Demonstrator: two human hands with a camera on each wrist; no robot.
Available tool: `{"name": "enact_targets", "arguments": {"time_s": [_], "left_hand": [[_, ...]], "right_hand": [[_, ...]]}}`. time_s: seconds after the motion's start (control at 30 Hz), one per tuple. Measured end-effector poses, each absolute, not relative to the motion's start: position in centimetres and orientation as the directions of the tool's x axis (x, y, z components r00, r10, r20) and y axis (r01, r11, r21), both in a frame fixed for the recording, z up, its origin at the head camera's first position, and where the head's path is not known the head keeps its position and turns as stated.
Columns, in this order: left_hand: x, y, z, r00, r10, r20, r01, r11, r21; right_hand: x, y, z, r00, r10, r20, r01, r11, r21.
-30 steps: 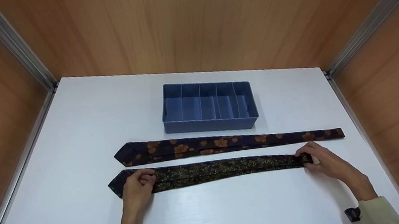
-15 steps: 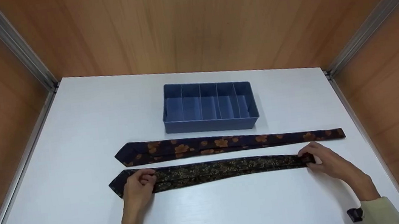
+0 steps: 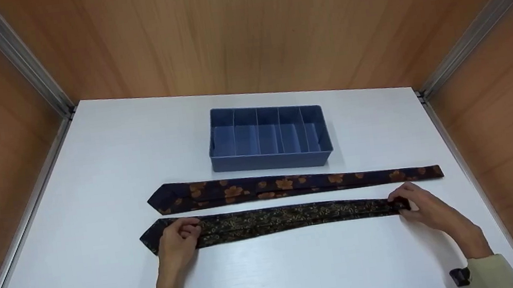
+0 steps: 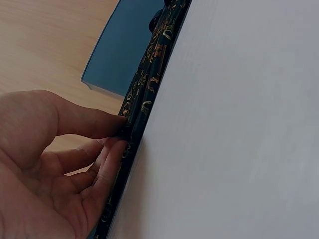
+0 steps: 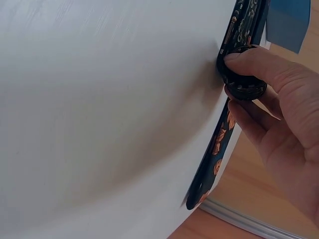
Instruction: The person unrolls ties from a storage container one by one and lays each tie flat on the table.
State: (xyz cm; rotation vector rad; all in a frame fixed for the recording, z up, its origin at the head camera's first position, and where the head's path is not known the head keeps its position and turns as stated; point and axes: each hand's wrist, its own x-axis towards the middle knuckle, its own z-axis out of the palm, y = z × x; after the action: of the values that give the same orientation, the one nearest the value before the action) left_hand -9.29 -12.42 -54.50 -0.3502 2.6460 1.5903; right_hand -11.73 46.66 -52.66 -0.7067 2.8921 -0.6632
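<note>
A dark necktie with a small gold pattern (image 3: 275, 220) lies lengthwise across the white table, its pointed wide end at the left. My left hand (image 3: 178, 241) pinches it near that end; the left wrist view shows thumb and fingertips meeting at the tie (image 4: 149, 82). At the narrow end my right hand (image 3: 426, 209) holds a small coil. Thumb and fingers grip this rolled end (image 5: 244, 85) in the right wrist view. Just beyond and parallel lies a second necktie, dark with orange flowers (image 3: 310, 182), touched by neither hand in the head view.
Behind the ties stands a blue box with upright dividers (image 3: 271, 161) making several compartments. Wooden panels (image 3: 243, 33) enclose the white table (image 3: 302, 275) at the back and both sides.
My right hand has shifted slightly to the right with the rolled end, and the flat length of the gold-patterned tie has grown a little. My left hand stays in place.
</note>
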Motion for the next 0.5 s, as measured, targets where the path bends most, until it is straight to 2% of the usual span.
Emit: {"name": "enact_targets", "arguments": {"time_s": [0.27, 0.5], "left_hand": [[-9.3, -12.4, -54.5, -0.971, -0.181, -0.155, -0.221, 0.437, 0.872], [-9.3, -12.4, -54.6, -0.973, -0.175, -0.152, -0.216, 0.450, 0.867]], "right_hand": [[-11.5, 47.3, -52.6, -0.893, -0.449, 0.021, -0.413, 0.801, -0.432], [-11.2, 48.0, -52.6, -0.894, -0.446, 0.048, -0.428, 0.818, -0.385]]}}
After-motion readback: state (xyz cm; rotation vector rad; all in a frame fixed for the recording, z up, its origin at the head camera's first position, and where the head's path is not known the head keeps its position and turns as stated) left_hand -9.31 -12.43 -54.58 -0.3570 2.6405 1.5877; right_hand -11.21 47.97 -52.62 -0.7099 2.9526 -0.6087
